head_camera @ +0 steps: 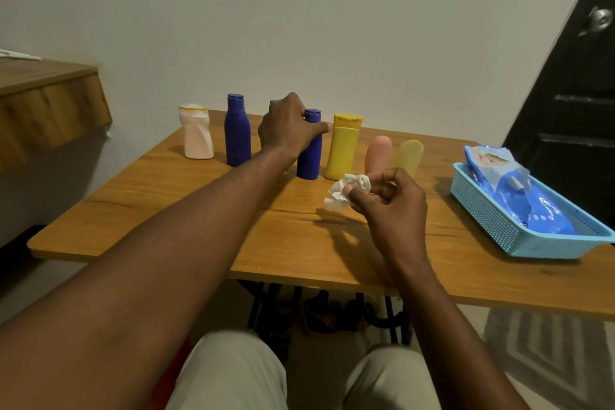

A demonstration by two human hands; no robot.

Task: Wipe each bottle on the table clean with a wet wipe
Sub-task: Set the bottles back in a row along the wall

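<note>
A row of bottles stands at the back of the wooden table (pixel 166 210): a white-pink bottle (pixel 197 138), a tall blue bottle (pixel 237 135), a blue bottle (pixel 273 101) almost hidden behind my left hand, a shorter blue bottle (pixel 309 161), a yellow bottle (pixel 344 150), a pink tube (pixel 377 151) and a pale yellow tube (pixel 412 153). My left hand (pixel 288 128) grips the shorter blue bottle round its neck, thumb across the front. My right hand (pixel 389 200) pinches a crumpled white wet wipe (pixel 346 191) just above the table, in front of the yellow bottle.
A light blue mesh basket (pixel 492 223) at the table's right edge holds a blue pack of wet wipes (pixel 499 173). A wooden shelf (pixel 50 100) juts out at the left. A dark door (pixel 572 93) stands at the right. My knees are under the near edge.
</note>
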